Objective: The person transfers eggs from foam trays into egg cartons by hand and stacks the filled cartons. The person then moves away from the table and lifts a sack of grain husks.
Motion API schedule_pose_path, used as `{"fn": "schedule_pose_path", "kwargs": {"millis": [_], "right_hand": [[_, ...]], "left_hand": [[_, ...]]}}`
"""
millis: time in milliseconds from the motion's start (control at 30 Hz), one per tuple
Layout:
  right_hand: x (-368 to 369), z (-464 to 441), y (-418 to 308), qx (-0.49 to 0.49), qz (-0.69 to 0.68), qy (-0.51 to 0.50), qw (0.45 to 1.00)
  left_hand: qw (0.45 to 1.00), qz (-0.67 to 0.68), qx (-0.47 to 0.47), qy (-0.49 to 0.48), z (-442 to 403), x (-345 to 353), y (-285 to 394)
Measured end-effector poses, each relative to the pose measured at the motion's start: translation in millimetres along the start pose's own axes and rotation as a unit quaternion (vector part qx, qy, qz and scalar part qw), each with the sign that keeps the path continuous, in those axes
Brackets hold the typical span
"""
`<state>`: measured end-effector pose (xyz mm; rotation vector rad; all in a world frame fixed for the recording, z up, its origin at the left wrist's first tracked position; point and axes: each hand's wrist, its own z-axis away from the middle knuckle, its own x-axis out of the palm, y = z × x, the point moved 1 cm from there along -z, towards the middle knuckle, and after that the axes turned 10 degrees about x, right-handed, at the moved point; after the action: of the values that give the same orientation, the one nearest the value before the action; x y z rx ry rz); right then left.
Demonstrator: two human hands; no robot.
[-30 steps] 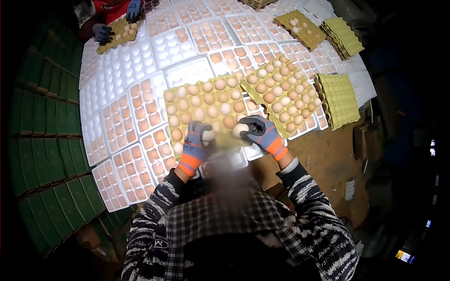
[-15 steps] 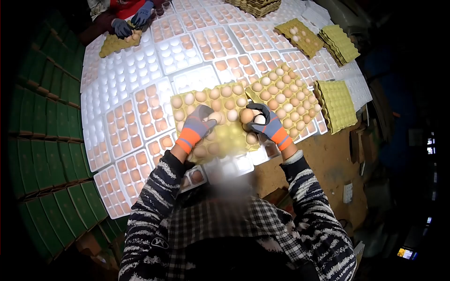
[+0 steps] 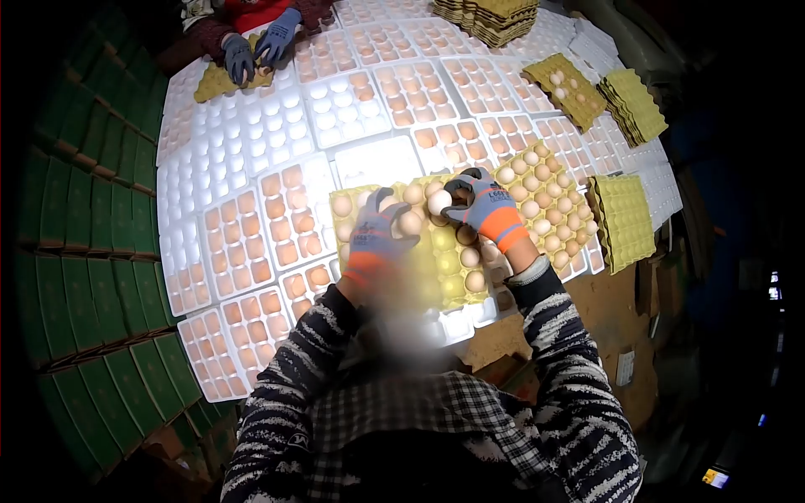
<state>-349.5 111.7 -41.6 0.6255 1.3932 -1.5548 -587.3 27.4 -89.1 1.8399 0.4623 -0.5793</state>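
One egg [image 3: 438,202], pinched at tip of right grip [image 3: 485,205], above tray [image 3: 449,265]

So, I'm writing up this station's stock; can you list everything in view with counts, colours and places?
Working tray: one, yellow, below the near hands
Fuller tray: one, yellow, right of it
Sparse tray: one, yellow-brown, upper right
Tray stacks: three, yellow to brown, two right, one top
Cartons: many, white, across the middle
Eggs: many, brown to cream, in trays and cartons
Boxes: many, green, left
Co-worker's tray: one, yellow, upper left
Co-worker's gloved hands: two, grey-blue, at that tray
Left hand: one, grey-orange glove, holding an egg
Right hand: one, grey-orange glove, holding an egg
Sleeves: two, black-and-white, bottom
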Motion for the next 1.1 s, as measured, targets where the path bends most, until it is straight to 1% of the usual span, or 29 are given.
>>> {"fn": "schedule_pose_path", "kwargs": {"millis": [67, 133, 167, 200, 233, 267, 300, 333, 367, 400, 433, 467, 533, 567, 600, 633, 667, 700, 733, 767, 800, 833, 900, 933, 967, 1000, 1033, 1067, 1100], "right_hand": [[-8.4, -35.7, -27.2, -0.004, 0.02, 0.035, 0.999], [2.9, -76.3, -51.1, 0.019, 0.096, 0.033, 0.995], [11.5, -95.2, -58.2, 0.013, 0.136, 0.008, 0.991], [21.6, -113.0, -60.5, 0.007, 0.175, -0.017, 0.984], [28.2, -125.0, -62.9, -0.034, 0.196, -0.065, 0.978], [35.3, -135.4, -64.1, -0.025, 0.216, -0.081, 0.973], [39.7, -141.8, -73.1, -0.017, 0.235, -0.098, 0.967], [47.6, -147.0, -78.0, -0.007, 0.255, -0.117, 0.96], [61.7, -145.4, -78.7, -0.047, 0.191, -0.021, 0.98], [58.4, -132.6, -86.6, -0.08, 0.103, 0.003, 0.991], [68.4, -132.4, -86.8, -0.114, 0.1, -0.039, 0.988], [77.6, -133.4, -88.3, -0.146, 0.096, -0.081, 0.981], [91.1, -139.7, -89.1, -0.133, 0.188, -0.158, 0.96], [94.0, -145.2, -87.8, -0.108, 0.188, -0.135, 0.967], [86.6, -146.8, -89.8, -0.09, 0.11, -0.1, 0.985], [76.0, -146.5, -90.5, -0.073, 0.03, -0.066, 0.995], [66.7, -145.1, -91.2, -0.054, -0.05, -0.031, 0.997], [75.0, -157.2, -80.3, -0.088, -0.132, 0.02, 0.987], [85.0, -166.4, -70.4, -0.107, -0.121, 0.032, 0.986], [95.1, -171.5, -60.1, -0.124, -0.109, 0.042, 0.985], [99.3, -173.6, -54.2, -0.141, -0.097, 0.051, 0.984], [98.0, -172.8, -52.0, -0.111, -0.087, 0.033, 0.989], [88.7, -164.0, -40.6, -0.103, -0.13, 0.005, 0.986], [76.2, -154.8, -38.5, -0.099, -0.151, -0.008, 0.984], [64.5, -132.7, -33.5, -0.155, -0.152, 0.053, 0.975], [43.0, -103.3, -38.4, -0.147, -0.135, -0.005, 0.98], [18.2, -72.0, -47.2, -0.139, -0.119, -0.062, 0.981], [8.0, -50.6, -50.3, -0.132, -0.102, -0.117, 0.979], [17.5, -35.1, -43.4, -0.146, -0.035, -0.106, 0.983]], "left_hand": [[0.996, -0.045, 0.012, 0.082, -19.5, -39.4, -8.4], [0.986, -0.111, -0.046, 0.114, -44.6, -63.8, -36.4], [0.984, -0.13, -0.044, 0.115, -56.1, -70.5, -51.1], [0.975, -0.194, -0.078, 0.069, -68.8, -72.4, -65.7], [0.974, -0.197, -0.114, -0.007, -79.7, -76.0, -70.0], [0.965, -0.198, -0.149, -0.083, -90.7, -79.2, -74.3], [0.961, -0.207, -0.147, -0.112, -95.4, -70.2, -102.3], [0.957, -0.192, -0.151, -0.154, -101.7, -72.4, -110.6], [0.952, -0.175, -0.154, -0.196, -108.2, -73.5, -118.2], [0.946, -0.159, -0.157, -0.236, -115.2, -75.8, -126.6], [0.967, -0.108, -0.113, -0.203, -120.7, -75.4, -141.0], [0.981, -0.071, -0.102, -0.15, -127.6, -75.2, -155.4], [0.982, -0.097, -0.102, -0.124, -142.1, -70.4, -157.2], [0.967, -0.138, -0.121, -0.175, -143.8, -65.1, -157.0], [0.948, -0.179, -0.139, -0.224, -147.1, -64.8, -138.2], [0.95, -0.178, -0.169, -0.194, -150.4, -65.5, -132.3], [0.966, -0.162, -0.145, -0.138, -154.6, -63.1, -126.4], [0.979, -0.145, -0.12, -0.084, -157.4, -59.3, -122.5], [0.987, -0.126, -0.095, -0.029, -159.0, -56.3, -120.3], [0.995, -0.095, -0.018, -0.007, -162.2, -38.6, -136.5], [0.987, -0.16, 0.023, 0.003, -162.1, -19.7, -139.3], [0.983, -0.177, 0.007, -0.054, -163.0, -5.3, -135.8], [0.964, -0.198, -0.031, -0.176, -156.5, 5.7, -125.0], [0.983, -0.122, -0.014, -0.139, -149.5, 3.2, -127.2], [0.994, -0.045, 0.004, -0.1, -143.1, -6.9, -132.7], [0.998, 0.031, 0.021, -0.059, -136.3, -16.6, -137.1], [0.99, 0.105, -0.011, -0.089, -126.9, -36.1, -121.8], [0.974, 0.153, -0.065, -0.152, -113.4, -50.6, -95.9], [0.98, 0.046, 0.014, -0.193, -94.3, -52.8, -84.2]]}}
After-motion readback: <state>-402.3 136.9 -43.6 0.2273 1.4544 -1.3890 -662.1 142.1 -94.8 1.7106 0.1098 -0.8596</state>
